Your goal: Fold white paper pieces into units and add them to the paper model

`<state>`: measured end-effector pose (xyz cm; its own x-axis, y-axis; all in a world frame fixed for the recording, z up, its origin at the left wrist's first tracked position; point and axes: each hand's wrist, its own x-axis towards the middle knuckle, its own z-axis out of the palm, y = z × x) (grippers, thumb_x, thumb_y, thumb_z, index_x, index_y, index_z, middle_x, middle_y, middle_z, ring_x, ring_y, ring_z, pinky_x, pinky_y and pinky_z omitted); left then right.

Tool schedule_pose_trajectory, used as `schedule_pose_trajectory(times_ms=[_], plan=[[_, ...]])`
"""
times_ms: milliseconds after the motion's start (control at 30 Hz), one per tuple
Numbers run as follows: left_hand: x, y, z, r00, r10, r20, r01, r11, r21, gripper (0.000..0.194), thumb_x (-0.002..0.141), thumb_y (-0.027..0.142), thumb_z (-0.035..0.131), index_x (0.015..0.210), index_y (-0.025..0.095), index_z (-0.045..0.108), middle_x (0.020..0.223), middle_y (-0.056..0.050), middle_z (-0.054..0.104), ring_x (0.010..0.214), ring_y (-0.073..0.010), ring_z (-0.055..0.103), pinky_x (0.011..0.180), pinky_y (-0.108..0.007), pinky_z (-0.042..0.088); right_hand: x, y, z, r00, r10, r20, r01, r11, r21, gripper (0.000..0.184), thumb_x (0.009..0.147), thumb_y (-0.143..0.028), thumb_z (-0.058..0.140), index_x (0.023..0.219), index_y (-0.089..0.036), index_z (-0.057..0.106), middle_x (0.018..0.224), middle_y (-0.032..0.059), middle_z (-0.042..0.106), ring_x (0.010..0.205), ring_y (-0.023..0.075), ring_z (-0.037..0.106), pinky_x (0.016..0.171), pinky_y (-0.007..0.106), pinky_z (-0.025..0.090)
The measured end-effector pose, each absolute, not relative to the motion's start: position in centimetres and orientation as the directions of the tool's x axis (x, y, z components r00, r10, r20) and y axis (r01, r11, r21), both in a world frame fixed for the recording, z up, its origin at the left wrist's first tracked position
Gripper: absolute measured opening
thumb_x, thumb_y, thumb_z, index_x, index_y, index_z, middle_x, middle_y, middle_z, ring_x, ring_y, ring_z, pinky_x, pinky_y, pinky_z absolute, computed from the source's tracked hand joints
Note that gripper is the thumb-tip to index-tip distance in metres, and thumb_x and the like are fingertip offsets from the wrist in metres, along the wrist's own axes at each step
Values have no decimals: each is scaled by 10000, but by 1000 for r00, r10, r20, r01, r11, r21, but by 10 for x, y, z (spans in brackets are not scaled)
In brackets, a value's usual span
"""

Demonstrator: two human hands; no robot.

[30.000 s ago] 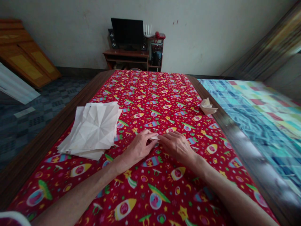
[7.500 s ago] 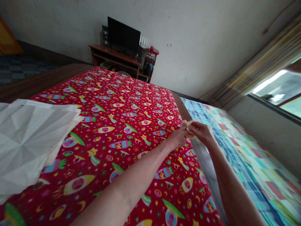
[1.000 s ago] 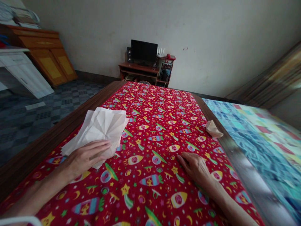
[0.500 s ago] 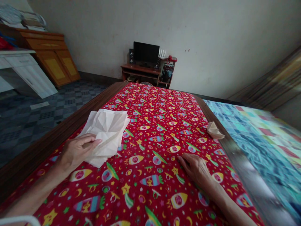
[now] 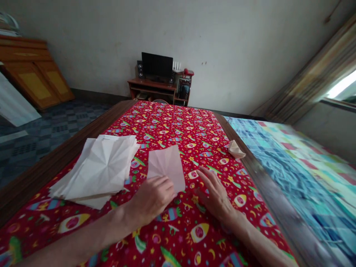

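A single creased sheet of paper (image 5: 166,163) is gripped at its near edge by my left hand (image 5: 156,196), over the red patterned cloth (image 5: 180,230). The fingers curl round that edge, and the thumb is mostly hidden. Just right of the sheet, my right hand (image 5: 215,194) is empty, its fingers stretched out and apart. To the left lies a loose stack of creased white paper sheets (image 5: 102,167). A small folded paper piece (image 5: 236,149) rests near the cloth's right edge.
Dark wooden edges (image 5: 257,178) border the cloth. On the right is a bed with a checked blue cover (image 5: 264,148). A monitor (image 5: 157,65) stands on a desk (image 5: 151,83) by the far wall, and a wooden cabinet (image 5: 36,78) is at the left.
My left hand has taken a sheet from the stack and moved it right, to the middle. My right hand has lifted slightly and spread its fingers. The view has turned a little to the right.
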<state>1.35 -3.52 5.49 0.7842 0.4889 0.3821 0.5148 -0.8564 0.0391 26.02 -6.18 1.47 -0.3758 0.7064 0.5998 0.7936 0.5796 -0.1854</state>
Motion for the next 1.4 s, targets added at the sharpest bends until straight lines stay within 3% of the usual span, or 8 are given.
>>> schedule_pose_trajectory(times_ms=[100, 267, 400, 633, 833, 1067, 1233, 1400], plan=[[37, -36, 42, 829, 429, 358, 445, -895, 43, 186, 894, 178, 521, 718, 168, 581, 727, -12, 609, 724, -180, 578, 631, -304, 443, 255, -62, 9, -479, 692, 539, 752, 641, -154, 477, 870, -195, 544, 1337, -200, 445, 1423, 185, 394, 1277, 291, 418, 950, 466, 457], [39, -39, 39, 817, 490, 305, 451, -872, 191, 150, 911, 271, 528, 898, 167, 634, 883, -29, 667, 840, -183, 617, 735, -310, 486, 259, -57, 1, -511, 693, 510, 679, 688, -255, 241, 870, -120, 484, 982, -222, 671, 1165, 108, 648, 1050, 224, 617, 840, 382, 526], [7, -34, 36, 813, 504, 292, 448, -862, 239, 560, 847, 539, 550, 1288, 197, 509, 1330, -95, 542, 1195, -242, 518, 1022, -405, 396, 263, -57, 5, -480, 694, 536, 624, 700, -348, 293, 865, -93, 446, 981, -214, 687, 1077, 90, 697, 1003, 193, 652, 838, 349, 539], [-31, -29, 25, 858, 469, 207, 428, -878, 216, 797, 770, 644, 566, 1417, 230, 355, 1430, -114, 440, 1316, -272, 407, 1114, -483, 271, 268, -58, 8, -425, 755, 499, 556, 653, -514, 295, 863, -120, 457, 1029, -202, 686, 1026, 87, 716, 979, 187, 669, 851, 340, 549], [-26, -19, 16, 804, 505, 314, 445, -862, 244, 330, 966, 270, 383, 1232, 207, 567, 1255, -65, 617, 1202, -189, 535, 1051, -404, 380, 271, -61, 10, -448, 737, 506, 514, 675, -529, 270, 868, -137, 487, 1045, -222, 672, 952, 48, 736, 943, 179, 681, 924, 367, 508], [-24, -30, 12, 727, 471, 500, 335, -879, 340, 191, 930, 167, 464, 1000, 173, 641, 1003, -49, 703, 1003, -149, 624, 926, -306, 478, 265, -71, 24, -418, 791, 448, 558, 612, -561, 209, 912, -216, 469, 883, -199, 676, 804, 42, 720, 753, 155, 669, 763, 290, 509], [-11, -33, 7, 563, 715, 415, 531, -697, 481, 254, 939, 214, 419, 826, 164, 641, 862, -70, 663, 888, -171, 622, 817, -286, 500, 257, -67, 15, -190, 939, 288, 720, 333, -609, 357, 899, -316, 476, 572, -181, 520, 522, -20, 530, 476, 90, 464, 467, 206, 332], [2, -27, 21, 470, 857, 211, 766, -515, 384, 284, 937, 280, 413, 740, 173, 587, 763, -47, 627, 745, -171, 606, 672, -261, 448, 248, -57, 14, -60, 970, 234, 810, 185, -557, 373, 893, -363, 470, 565, -188, 434, 486, -46, 436, 458, 77, 387, 473, 215, 250]])
